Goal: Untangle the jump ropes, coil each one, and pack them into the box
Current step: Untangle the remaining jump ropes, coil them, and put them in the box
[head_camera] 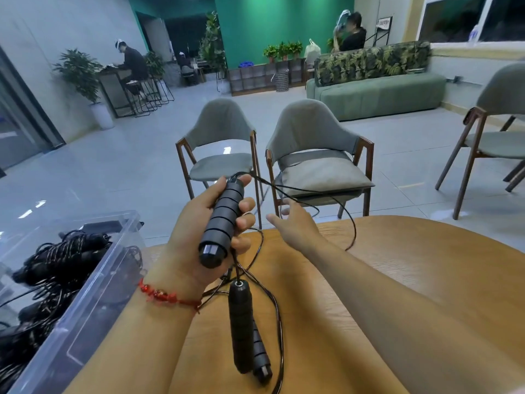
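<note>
My left hand (199, 223) grips a black ribbed jump-rope handle (221, 223), held up over the near edge of the wooden table (397, 251). A thin black rope (352, 223) runs from the handle's top to the right and loops down. My right hand (292, 223) reaches forward with fingers spread, just under that rope; whether it touches the rope is unclear. Two more black handles (241, 325) lie on the table below my left hand, with rope looped around them. A clear plastic box (93, 302) at the left holds several coiled black ropes (62, 251).
Two grey chairs (318, 155) with wooden frames stand close behind the table's far edge. A third chair (488, 132) is at the right. A green sofa, plants and seated people are far back in the room.
</note>
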Tool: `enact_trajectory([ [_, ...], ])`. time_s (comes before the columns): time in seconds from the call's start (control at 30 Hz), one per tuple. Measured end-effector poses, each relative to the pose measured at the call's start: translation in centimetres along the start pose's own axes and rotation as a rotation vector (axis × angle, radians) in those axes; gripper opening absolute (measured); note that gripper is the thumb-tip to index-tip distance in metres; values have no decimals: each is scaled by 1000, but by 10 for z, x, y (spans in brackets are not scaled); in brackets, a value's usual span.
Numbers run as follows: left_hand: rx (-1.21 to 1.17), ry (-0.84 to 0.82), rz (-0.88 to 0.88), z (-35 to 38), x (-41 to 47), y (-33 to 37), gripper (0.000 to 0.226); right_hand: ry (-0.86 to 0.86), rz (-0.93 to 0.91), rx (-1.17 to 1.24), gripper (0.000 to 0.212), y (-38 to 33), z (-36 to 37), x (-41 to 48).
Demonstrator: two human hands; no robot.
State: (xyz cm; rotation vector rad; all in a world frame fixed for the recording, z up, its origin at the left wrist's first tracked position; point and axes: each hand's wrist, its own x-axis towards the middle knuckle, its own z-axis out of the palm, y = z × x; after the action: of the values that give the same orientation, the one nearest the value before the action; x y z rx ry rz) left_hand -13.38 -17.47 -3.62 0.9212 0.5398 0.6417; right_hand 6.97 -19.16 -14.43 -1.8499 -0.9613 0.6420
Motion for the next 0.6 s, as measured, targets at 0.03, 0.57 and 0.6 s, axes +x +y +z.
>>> enact_trajectory([
  [0.03, -24, -55, -8, 5, -4, -2, 50, 23, -39, -48, 63, 1, 1, -5],
  [0.57, 90, 226, 106, -1, 39, -42, 36, -450, -4, 331, 37, 6, 15, -79],
  [0.6, 168, 206, 127, -3, 43, -46, 34, -367, -52, 385, 37, 6, 11, -80],
])
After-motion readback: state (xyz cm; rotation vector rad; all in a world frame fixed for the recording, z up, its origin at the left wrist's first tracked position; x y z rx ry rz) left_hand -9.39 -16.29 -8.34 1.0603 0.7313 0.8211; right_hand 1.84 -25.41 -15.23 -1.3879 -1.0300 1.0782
